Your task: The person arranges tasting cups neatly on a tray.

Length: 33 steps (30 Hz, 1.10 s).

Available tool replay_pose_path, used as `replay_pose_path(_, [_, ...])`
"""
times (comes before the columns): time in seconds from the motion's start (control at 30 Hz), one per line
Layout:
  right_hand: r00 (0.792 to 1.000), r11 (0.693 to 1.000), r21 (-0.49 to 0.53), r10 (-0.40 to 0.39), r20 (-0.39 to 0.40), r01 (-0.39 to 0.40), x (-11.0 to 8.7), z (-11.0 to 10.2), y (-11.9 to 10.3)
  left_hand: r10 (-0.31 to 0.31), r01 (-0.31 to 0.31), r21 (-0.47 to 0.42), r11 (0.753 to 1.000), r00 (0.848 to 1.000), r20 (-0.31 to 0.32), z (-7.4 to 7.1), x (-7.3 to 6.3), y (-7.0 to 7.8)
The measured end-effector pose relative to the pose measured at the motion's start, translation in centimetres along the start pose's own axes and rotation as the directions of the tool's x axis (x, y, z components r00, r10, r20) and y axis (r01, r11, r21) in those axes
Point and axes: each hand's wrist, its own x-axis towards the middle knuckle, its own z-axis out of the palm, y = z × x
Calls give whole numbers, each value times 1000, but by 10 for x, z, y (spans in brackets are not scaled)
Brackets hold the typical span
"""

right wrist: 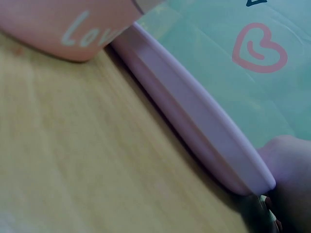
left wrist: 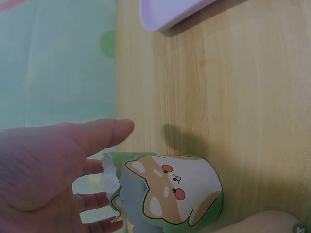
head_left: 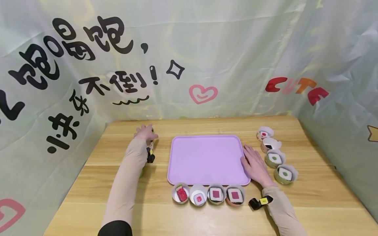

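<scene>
At the far left of the table my left hand [head_left: 145, 132] reaches out with its fingers spread. In the left wrist view its thumb stands apart and its fingers extend behind a green paper cup [left wrist: 182, 189] with a cartoon dog on it. The hand and forearm hide most of what stands there in the head view. My right hand [head_left: 256, 164] rests along the right edge of a flat lilac tray [head_left: 206, 160], its fingers fairly straight. The right wrist view shows the tray's side [right wrist: 189, 111] close up, with part of the hand [right wrist: 294, 179] beside its corner.
Several paper cups holding sushi-like pieces line the tray's front edge, including one with a red-topped piece [head_left: 181, 194]. More cups, such as a green one [head_left: 285, 174], run along the right. A printed cloth [head_left: 233, 49] hangs around the wooden table [head_left: 165, 216].
</scene>
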Motion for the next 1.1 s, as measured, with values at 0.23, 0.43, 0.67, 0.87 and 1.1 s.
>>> replay_pose_path(0.23, [1000, 1000, -2, -1, 2, 1, 0, -2, -1, -29, 29, 17, 999, 999, -25, 0, 6, 2])
replay_pose_path(0.43, [1000, 1000, 1, 4, 4, -4, -1, -4, -3, -32, 33, 19, 999, 999, -37, 2, 11, 3])
replay_pose_path(0.67, [1000, 1000, 4, 2, 6, -2, 0, -3, -4, -22, 23, 16, 1000, 999, -49, 3, 14, 1])
replay_pose_path(0.87, [1000, 1000, 4, 4, 11, -4, -1, -3, -4, -8, 9, 17, 1000, 998, -69, 3, 12, -2])
replay_pose_path(1.1, [1000, 1000, 4, 8, 13, -8, 0, -2, -1, 45, -44, 8, 999, 991, -130, 1, 14, -5])
